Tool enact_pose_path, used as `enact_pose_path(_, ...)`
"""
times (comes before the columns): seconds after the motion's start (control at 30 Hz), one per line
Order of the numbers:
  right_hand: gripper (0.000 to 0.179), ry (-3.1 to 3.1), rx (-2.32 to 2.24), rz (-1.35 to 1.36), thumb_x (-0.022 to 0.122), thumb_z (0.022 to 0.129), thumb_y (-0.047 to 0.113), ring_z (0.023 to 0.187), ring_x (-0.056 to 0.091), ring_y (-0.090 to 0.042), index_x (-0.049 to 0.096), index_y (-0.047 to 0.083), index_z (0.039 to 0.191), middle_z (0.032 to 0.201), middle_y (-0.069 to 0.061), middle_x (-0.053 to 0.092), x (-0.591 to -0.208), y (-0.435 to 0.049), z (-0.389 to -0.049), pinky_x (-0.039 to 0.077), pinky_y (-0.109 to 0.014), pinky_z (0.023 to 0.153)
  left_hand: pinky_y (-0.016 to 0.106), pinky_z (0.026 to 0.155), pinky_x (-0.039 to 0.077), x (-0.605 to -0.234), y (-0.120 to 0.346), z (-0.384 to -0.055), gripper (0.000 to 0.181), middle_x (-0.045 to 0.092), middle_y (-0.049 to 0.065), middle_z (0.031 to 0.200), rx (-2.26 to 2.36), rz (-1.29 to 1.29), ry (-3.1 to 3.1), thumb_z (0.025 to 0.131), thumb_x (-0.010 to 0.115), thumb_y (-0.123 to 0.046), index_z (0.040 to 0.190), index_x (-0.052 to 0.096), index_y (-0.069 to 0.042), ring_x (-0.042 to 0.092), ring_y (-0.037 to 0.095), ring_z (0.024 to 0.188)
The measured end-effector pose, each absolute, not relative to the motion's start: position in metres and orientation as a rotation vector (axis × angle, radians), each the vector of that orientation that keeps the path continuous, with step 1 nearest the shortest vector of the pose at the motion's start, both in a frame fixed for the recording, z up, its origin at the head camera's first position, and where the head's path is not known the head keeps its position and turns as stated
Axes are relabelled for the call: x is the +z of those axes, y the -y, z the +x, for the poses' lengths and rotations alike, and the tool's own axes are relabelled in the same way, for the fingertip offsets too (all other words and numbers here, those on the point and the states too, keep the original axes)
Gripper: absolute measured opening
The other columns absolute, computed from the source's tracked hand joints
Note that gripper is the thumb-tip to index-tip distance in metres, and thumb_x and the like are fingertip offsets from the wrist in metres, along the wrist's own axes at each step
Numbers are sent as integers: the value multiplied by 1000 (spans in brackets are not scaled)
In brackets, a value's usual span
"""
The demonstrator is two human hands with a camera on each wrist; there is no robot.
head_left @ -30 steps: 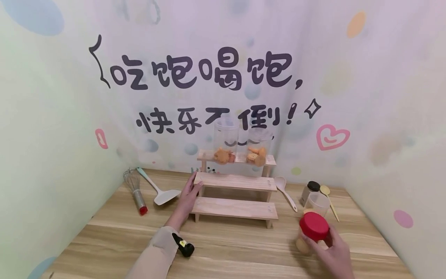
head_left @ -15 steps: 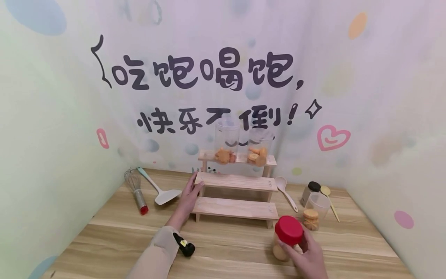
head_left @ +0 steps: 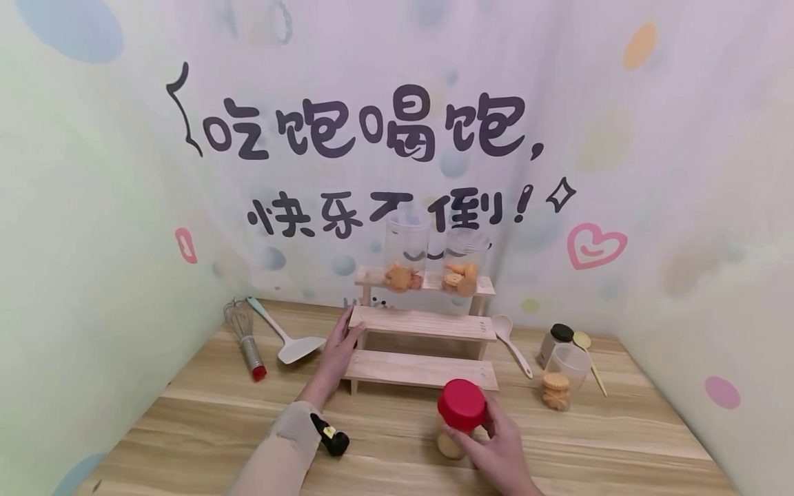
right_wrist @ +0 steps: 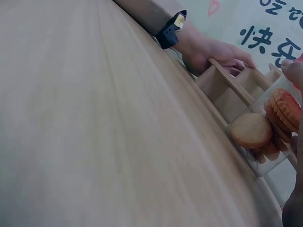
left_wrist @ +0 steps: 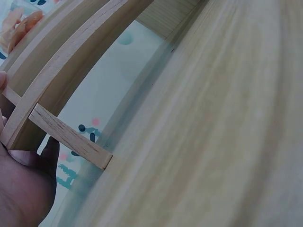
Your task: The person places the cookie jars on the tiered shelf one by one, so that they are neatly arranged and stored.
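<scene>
My left hand [head_left: 338, 348] grips the left end of the middle step of a three-tier wooden display stand [head_left: 422, 324]. In the left wrist view, the palm [left_wrist: 23, 189] lies against the step's end, a finger showing below it. My right hand [head_left: 499, 444] holds a clear cookie jar with a red lid [head_left: 462, 405], in front of the stand's lower right part. Round cookies [right_wrist: 251, 130] show through its wall in the right wrist view. On the top step stand two clear jars, a left jar [head_left: 406, 241] and a right jar [head_left: 465, 255], each partly filled with cookies.
A whisk [head_left: 248, 344] and a white spatula [head_left: 298, 348] lie left of the stand. To its right are a pale spoon [head_left: 511, 344], a black-lidded jar [head_left: 555, 341], a yellow spoon [head_left: 592, 358] and a clear container of cookies [head_left: 571, 372]. A printed curtain hangs behind.
My right hand has carried the red-lidded jar leftward, from beside the clear container to the front of the stand. The left hand keeps its grip on the stand.
</scene>
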State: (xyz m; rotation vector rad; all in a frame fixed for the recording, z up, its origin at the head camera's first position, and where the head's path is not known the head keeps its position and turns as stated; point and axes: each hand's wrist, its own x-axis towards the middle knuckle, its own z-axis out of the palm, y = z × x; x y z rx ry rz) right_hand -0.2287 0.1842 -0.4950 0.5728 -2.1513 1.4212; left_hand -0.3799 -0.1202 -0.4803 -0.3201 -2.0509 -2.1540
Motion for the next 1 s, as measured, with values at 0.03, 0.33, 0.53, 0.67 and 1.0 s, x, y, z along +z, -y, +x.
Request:
enact_pose_path(0.03,72,2138,1423,602,91,73,7,99,69,-13,55,4,136,122,-11,66,-496,-181,-231,58,-21,82,45,123,19,-480,120,-379,71,13,1,168,-2154,-318,2050,101,59,-44,161,26,-23,11,25,153)
enact_pose_path(0.33,79,1966,1390,772,93,69,3,103,68,-14,55,4,138,121,-10,68,-498,-158,-249,57,-21,83,45,123,18,-477,120,-380,69,12,3,168,-2150,-320,2067,103,57,-41,161,25,-22,11,27,153)
enact_pose_path(0.53,79,1857,1331,832,94,65,0,98,69,-17,57,2,135,118,-11,69,-496,-143,-260,58,-21,81,45,123,19,-463,120,-367,66,12,9,168,-2147,-314,2096,106,54,-31,161,23,-15,11,30,153)
enact_pose_path(0.67,77,1848,1345,792,93,62,-6,97,69,-15,59,-2,131,114,-14,70,-487,-133,-263,58,-21,81,47,122,20,-451,119,-354,65,13,12,168,-2134,-331,2103,106,54,-28,161,23,-11,12,32,153)
enact_pose_path(1.0,66,1836,1368,746,89,64,-10,90,68,-11,61,-9,123,106,-17,71,-453,-120,-252,59,-22,73,45,122,20,-453,119,-356,65,14,10,168,-2152,-340,2081,106,54,-29,161,23,-15,13,29,153)
